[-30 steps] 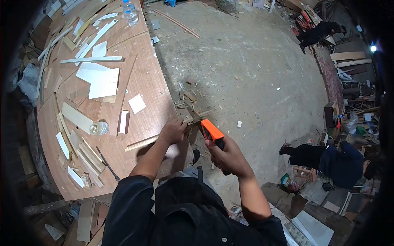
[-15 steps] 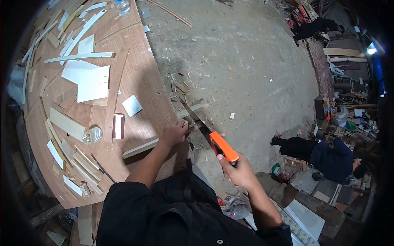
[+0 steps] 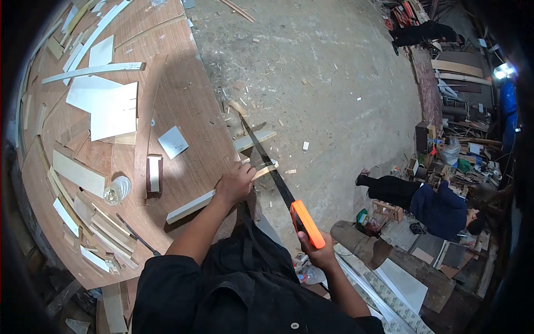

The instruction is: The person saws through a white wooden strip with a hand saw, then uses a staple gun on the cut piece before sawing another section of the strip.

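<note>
My right hand (image 3: 317, 250) is wrapped round the orange handle of a handsaw (image 3: 307, 224). The saw's dark blade slants up and left across the end of a pale wooden strip (image 3: 191, 206), beyond the table edge. My left hand (image 3: 236, 181) presses down on that strip at the edge, its fingers bent over the wood. Another pale wood piece (image 3: 255, 140) juts out past the edge just above it. A small white square (image 3: 173, 142) lies on the table to the left of my left hand.
The wooden table (image 3: 189, 106) bears white sheets (image 3: 114, 108), wood strips, a clear jar (image 3: 117, 191) and a dark red block (image 3: 154, 175). Scraps dot the concrete floor (image 3: 334, 111). Two other people (image 3: 439, 206) are at the right, among piled materials.
The saw and my right hand have moved down and slightly right in the view, the blade now steeper. My left hand stays on the strip. The whole view has shifted a little.
</note>
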Action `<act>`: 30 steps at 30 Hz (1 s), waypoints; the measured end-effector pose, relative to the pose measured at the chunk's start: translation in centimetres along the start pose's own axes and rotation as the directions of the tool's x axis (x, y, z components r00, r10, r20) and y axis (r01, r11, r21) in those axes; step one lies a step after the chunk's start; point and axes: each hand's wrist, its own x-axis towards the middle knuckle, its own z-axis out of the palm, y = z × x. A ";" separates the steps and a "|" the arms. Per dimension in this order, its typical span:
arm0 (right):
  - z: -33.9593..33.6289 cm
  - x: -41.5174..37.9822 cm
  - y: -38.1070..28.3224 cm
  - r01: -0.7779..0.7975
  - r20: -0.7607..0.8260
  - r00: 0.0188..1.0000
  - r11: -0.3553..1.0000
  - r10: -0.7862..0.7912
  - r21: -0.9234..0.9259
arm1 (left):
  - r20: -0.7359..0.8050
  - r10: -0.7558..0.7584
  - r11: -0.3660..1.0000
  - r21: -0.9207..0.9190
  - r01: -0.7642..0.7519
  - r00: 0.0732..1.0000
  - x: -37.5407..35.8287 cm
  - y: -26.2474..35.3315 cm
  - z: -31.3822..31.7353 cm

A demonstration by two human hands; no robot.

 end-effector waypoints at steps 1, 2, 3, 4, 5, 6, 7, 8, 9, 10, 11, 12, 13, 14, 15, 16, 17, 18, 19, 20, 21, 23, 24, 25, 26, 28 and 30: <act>0.2 -0.1 0.0 0.007 -0.025 1.000 0.999 -0.006 0.035 | 0.013 0.002 1.000 -0.008 -0.002 1.000 0.0 0.1 -0.1; -0.5 0.2 -0.1 -0.167 -0.002 0.986 0.985 0.168 0.037 | 0.020 0.004 1.000 -0.008 -0.004 1.000 -0.1 0.0 0.0; -1.2 0.7 -1.6 -0.118 0.044 0.992 0.987 0.114 0.112 | 0.018 -0.005 1.000 -0.008 0.005 1.000 -0.1 0.0 0.1; -1.8 1.3 -3.4 -0.134 0.045 0.990 0.991 0.133 0.012 | 0.014 -0.010 1.000 -0.009 0.010 1.000 0.0 0.0 0.2; -2.4 1.8 -5.4 -0.147 0.043 0.988 0.985 0.151 -0.090 | 0.020 0.000 1.000 -0.013 0.000 1.000 0.0 0.1 0.4; -2.9 2.5 -8.0 -0.152 0.034 0.987 0.985 0.156 -0.086 | 0.041 -0.018 1.000 0.021 0.018 0.999 -0.1 0.0 0.5; -3.1 3.2 -10.8 -0.166 0.090 0.980 0.980 0.176 -0.113 | 0.059 -0.040 0.998 0.059 0.037 0.997 0.0 0.0 0.6; -3.2 3.6 -12.0 -0.177 0.150 0.969 0.974 0.198 -0.140 | 0.062 -0.036 0.998 0.060 0.033 0.997 0.0 0.1 0.6; -3.3 3.7 -11.8 -0.178 0.148 0.969 0.975 0.198 -0.136 | 0.058 -0.034 0.997 0.076 0.029 0.998 0.0 0.1 0.6; -3.5 3.8 -11.4 -0.125 0.167 0.974 0.979 0.152 -0.160 | 0.054 -0.036 0.995 0.092 0.030 0.998 -0.1 0.1 0.6; -3.6 4.1 -11.2 -0.066 0.189 0.977 0.980 0.102 -0.187 | 0.051 -0.039 0.995 0.092 0.034 0.998 -0.1 0.1 0.6; -3.4 3.8 -10.9 -0.065 0.193 0.976 0.979 0.103 -0.191 | 0.062 -0.042 0.994 0.108 0.035 0.997 -0.2 0.2 0.7; -3.2 3.3 -10.5 -0.053 0.171 0.982 0.981 0.085 -0.185 | 0.066 -0.049 0.991 0.126 0.040 0.997 -0.2 0.3 0.6; -2.9 2.8 -10.3 -0.034 0.149 0.987 0.984 0.061 -0.177 | 0.055 -0.058 0.990 0.133 0.050 0.997 -0.2 0.3 0.5; -2.9 2.2 -10.1 -0.019 0.156 0.987 0.983 0.047 -0.180 | 0.063 -0.065 0.988 0.142 0.056 0.996 -0.2 0.5 0.5; -3.0 1.4 -9.7 -0.061 0.149 0.985 0.984 0.086 -0.168 | 0.075 -0.070 0.987 0.151 0.058 0.995 -0.1 0.5 0.3; -3.3 0.6 -9.2 -0.106 0.140 0.982 0.982 0.128 -0.157 | 0.066 -0.071 0.986 0.156 0.060 0.995 0.0 0.4 0.2; -4.3 -0.6 -9.2 -0.102 0.138 0.983 0.982 0.124 -0.158 | 0.064 -0.079 0.985 0.158 0.068 0.995 0.1 0.3 0.1; -5.8 -2.5 -9.5 -0.134 0.140 0.979 0.983 0.151 -0.123 | 0.074 -0.083 0.986 0.153 0.071 0.994 -0.1 0.7 0.2; -6.7 -3.7 -9.4 -0.163 0.139 0.975 0.983 0.174 -0.086 | 0.079 -0.072 0.987 0.147 0.060 0.994 -0.1 0.9 0.2; -7.0 -4.4 -9.0 -0.170 0.127 0.976 0.982 0.179 -0.078 | 0.070 -0.066 0.991 0.125 0.057 0.995 0.0 1.0 -0.2; -7.2 -5.2 -8.3 -0.195 0.112 0.972 0.974 0.207 -0.115 | 0.062 -0.056 0.993 0.107 0.050 0.996 0.0 1.1 -0.3; -7.0 -5.2 -8.2 -0.137 0.139 0.978 0.980 0.157 -0.147 | 0.039 -0.040 0.994 0.105 0.036 0.998 0.1 1.0 -0.3; -6.8 -4.8 -8.2 -0.134 0.142 0.978 0.980 0.155 -0.146 | 0.018 -0.029 0.994 0.102 0.027 0.999 0.0 0.9 -0.3; -6.7 -4.1 -8.3 -0.110 0.132 0.982 0.973 0.138 -0.204 | 0.021 -0.035 0.994 0.101 0.033 0.999 0.0 0.7 -0.2; -6.1 -2.3 -8.0 -0.143 0.140 0.976 0.974 0.168 -0.174 | 0.024 -0.037 0.993 0.114 0.034 0.999 -0.1 0.9 -0.2; -4.2 0.4 -8.1 -0.106 0.134 0.983 0.985 0.124 -0.135 | 0.026 -0.046 0.992 0.121 0.042 0.999 -0.2 0.6 0.6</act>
